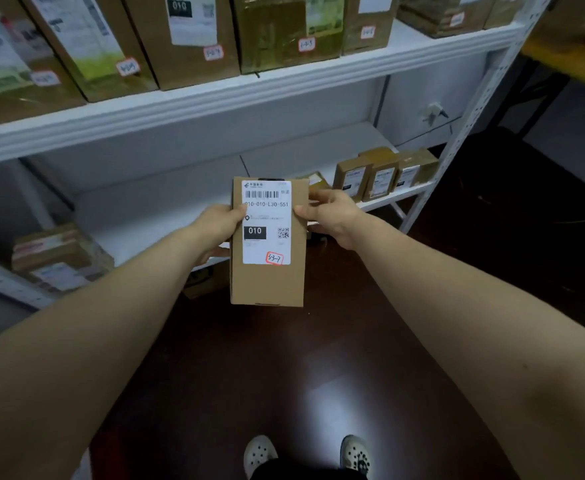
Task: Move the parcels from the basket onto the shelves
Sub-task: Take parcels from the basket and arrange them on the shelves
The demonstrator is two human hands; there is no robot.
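Cardboard parcel (267, 242) gripped at its side edges by left hand (220, 225) and right hand (336, 218), lower shelf (152, 216) bare behind it

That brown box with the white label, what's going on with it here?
A person holds the flat brown cardboard parcel in front of white metal shelves, left hand on its left edge, right hand on its right, white label facing the camera. It is not shelved yet. Small cardboard boxes stand on the lower shelf to the right. No basket is in view.
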